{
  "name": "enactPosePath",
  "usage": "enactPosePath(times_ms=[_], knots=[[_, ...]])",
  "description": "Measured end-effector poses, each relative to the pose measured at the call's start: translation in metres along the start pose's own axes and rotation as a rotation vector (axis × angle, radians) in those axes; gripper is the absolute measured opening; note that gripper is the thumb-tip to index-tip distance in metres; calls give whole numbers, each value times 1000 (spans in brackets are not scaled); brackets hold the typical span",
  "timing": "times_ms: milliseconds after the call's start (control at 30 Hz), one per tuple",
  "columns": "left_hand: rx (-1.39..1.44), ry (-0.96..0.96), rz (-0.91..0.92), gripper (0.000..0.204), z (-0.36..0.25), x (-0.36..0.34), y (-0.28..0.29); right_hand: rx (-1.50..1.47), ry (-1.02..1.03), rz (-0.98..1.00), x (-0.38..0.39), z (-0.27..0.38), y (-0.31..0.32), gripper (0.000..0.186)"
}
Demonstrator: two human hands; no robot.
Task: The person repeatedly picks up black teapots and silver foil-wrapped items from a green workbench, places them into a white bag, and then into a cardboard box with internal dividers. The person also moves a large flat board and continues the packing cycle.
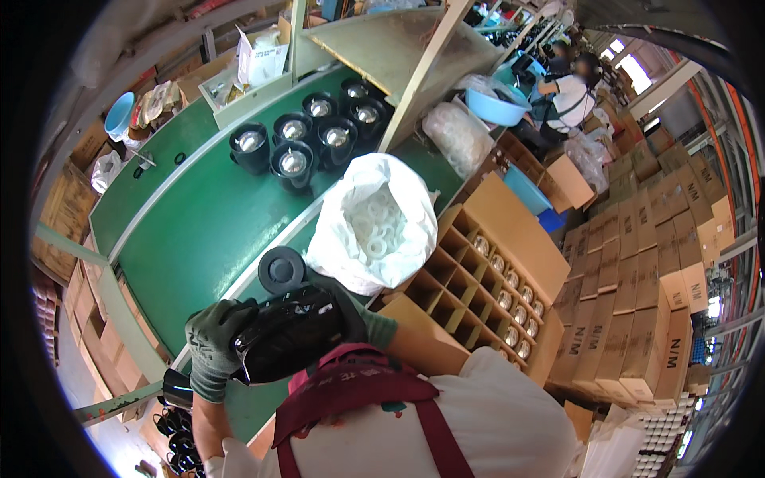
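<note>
A glossy black jug body (291,331) lies tilted in front of my chest, held between both hands. My left hand (213,341), in a grey-green glove, is wrapped round its left end. At its right end is my right hand (357,311), also gloved; its fingers are partly hidden behind the jug. Just beyond the jug sits a round black cap (280,271); I cannot tell whether it touches the jug. A white bag (335,243) of translucent rings (377,231) stands close beyond my right hand.
Several black jugs with silvery inserts (292,163) stand on the green conveyor belt (199,235). To the right, a divided carton (446,315) holds several silvery bulbs (504,300). Stacked cartons (629,295), a slanted post (422,76) and a seated person (570,99) are farther off.
</note>
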State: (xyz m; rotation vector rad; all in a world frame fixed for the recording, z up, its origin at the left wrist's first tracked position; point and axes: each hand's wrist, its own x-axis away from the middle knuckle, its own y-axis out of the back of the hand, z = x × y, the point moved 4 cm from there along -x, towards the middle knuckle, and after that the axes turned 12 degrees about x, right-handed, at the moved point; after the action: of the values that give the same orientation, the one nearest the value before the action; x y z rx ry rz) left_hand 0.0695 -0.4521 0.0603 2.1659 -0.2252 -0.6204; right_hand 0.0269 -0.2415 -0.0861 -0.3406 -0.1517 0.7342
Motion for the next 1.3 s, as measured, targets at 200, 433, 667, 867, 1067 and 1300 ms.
enactPosePath(times_ms=[200, 433, 667, 867, 1067, 1300], knots=[[495, 399, -219, 28, 44, 21, -38, -140, -12, -131, 11, 38, 2, 68], [1007, 534, -132, 22, 33, 16, -49, -375, -28, -44, -1, -44, 57, 47], [1348, 480, -65, 45, 75, 65, -70, 265, 32, -345, 17, 64, -4, 58], [1146, 394, -84, 47, 72, 59, -71, 659, 471, -428, 28, 51, 0, 59], [221, -38, -18, 40, 15, 11, -26, 417, 319, -185, 36, 6, 20, 57], [1423, 747, -189, 60, 74, 51, -63, 471, 509, -569, 17, 88, 9, 51]])
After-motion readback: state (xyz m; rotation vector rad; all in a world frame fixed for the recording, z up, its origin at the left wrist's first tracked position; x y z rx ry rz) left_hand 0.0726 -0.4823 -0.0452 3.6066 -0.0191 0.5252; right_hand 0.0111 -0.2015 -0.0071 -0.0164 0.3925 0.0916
